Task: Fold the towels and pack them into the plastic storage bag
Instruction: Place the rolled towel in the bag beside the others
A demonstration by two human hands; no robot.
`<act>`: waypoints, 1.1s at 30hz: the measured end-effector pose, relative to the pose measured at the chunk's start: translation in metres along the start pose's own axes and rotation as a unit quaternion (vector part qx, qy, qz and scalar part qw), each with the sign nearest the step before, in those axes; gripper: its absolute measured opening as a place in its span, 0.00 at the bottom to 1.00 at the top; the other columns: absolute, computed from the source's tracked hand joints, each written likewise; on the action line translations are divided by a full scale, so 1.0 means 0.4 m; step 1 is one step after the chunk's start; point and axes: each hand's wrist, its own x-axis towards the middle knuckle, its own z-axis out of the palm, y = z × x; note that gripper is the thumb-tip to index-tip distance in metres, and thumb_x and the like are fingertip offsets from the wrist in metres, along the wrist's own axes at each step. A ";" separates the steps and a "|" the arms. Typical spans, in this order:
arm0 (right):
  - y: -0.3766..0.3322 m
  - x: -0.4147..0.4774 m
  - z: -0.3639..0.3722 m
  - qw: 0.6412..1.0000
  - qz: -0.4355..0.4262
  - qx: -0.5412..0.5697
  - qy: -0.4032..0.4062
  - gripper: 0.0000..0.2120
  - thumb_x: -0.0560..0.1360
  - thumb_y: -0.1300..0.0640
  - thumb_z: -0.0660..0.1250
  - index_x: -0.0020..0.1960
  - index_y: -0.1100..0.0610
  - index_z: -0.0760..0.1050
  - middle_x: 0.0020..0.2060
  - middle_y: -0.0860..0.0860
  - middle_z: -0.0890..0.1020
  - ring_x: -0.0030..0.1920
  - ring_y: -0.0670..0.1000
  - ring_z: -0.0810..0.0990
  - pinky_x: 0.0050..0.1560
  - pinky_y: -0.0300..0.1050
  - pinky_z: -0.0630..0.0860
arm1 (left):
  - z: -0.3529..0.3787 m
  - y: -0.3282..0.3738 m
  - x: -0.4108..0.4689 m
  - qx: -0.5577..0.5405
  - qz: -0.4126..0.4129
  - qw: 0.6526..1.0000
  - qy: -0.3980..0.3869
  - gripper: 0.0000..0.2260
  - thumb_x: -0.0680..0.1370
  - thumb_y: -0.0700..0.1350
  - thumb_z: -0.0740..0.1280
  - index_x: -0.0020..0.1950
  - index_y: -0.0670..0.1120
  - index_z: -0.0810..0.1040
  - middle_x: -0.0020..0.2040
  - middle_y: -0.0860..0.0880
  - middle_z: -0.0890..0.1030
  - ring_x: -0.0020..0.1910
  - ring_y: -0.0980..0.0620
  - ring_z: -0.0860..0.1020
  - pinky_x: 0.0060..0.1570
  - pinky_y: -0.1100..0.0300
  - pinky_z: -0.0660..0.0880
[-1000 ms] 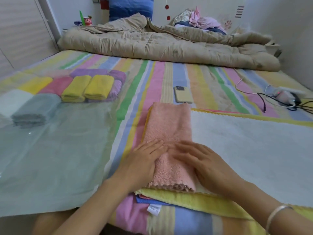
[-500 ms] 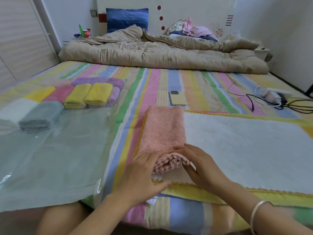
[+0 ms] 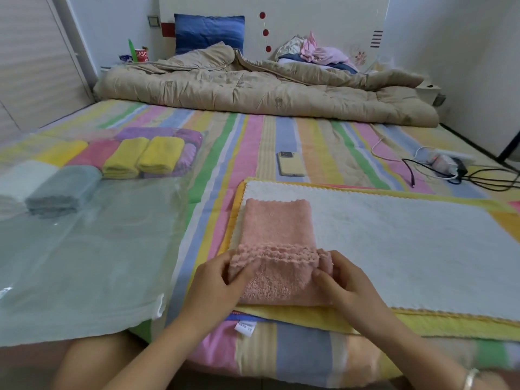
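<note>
The pink towel (image 3: 277,243) is lain at about 6 o'clock in the head view, on the left end of a white towel (image 3: 394,237) spread over a yellow towel (image 3: 309,316) on the striped bed (image 3: 270,136). Its near end is pinched at both corners: the left hand (image 3: 216,288) is closed on the left corner, the right hand (image 3: 346,282) on the right, and the scalloped hem is raised and carried over toward 12 o'clock.

The plastic storage bag (image 3: 84,263) is seen at 9 o'clock, with folded yellow, purple, pink and grey towels already inside at its far end.

Several slips can be foreseen. If one corner is carried further than the other, a skewed fold would result. The soft pile could be bunched under the fold, so a lumpy bundle is likely. The white towel beneath could be dragged along if it is caught by the fingertips.
</note>
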 end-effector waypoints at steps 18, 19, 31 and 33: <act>0.011 0.051 0.002 0.985 0.130 0.049 0.099 0.15 0.75 0.53 0.69 0.61 0.48 0.72 0.46 0.47 0.82 0.41 0.45 0.80 0.41 0.47 0.80 | 0.002 -0.049 0.071 0.371 0.325 0.852 -0.174 0.27 0.71 0.54 0.68 0.69 0.51 0.74 0.67 0.55 0.75 0.68 0.55 0.72 0.70 0.56 0.65; 0.010 0.046 -0.007 0.992 0.026 -0.029 0.120 0.20 0.74 0.51 0.69 0.64 0.46 0.70 0.51 0.43 0.79 0.48 0.42 0.80 0.44 0.44 0.79 | 0.000 -0.041 0.078 0.348 0.301 0.870 -0.177 0.27 0.69 0.52 0.69 0.68 0.52 0.74 0.65 0.56 0.77 0.66 0.57 0.73 0.68 0.59 0.66; 0.045 0.251 -0.040 0.996 0.008 -0.046 0.082 0.15 0.72 0.40 0.67 0.55 0.45 0.73 0.44 0.43 0.81 0.44 0.46 0.80 0.40 0.43 0.75 | 0.026 -0.003 0.338 0.034 -0.081 0.993 -0.077 0.25 0.66 0.70 0.69 0.44 0.48 0.79 0.39 0.53 0.80 0.41 0.54 0.78 0.43 0.58 0.75; 0.046 0.312 -0.027 0.988 0.111 0.008 0.105 0.17 0.73 0.39 0.66 0.56 0.48 0.73 0.46 0.46 0.82 0.45 0.48 0.81 0.39 0.45 0.77 | 0.049 -0.014 0.367 0.023 -0.136 0.990 -0.035 0.22 0.71 0.66 0.67 0.36 0.48 0.74 0.33 0.54 0.76 0.36 0.54 0.75 0.36 0.61 0.68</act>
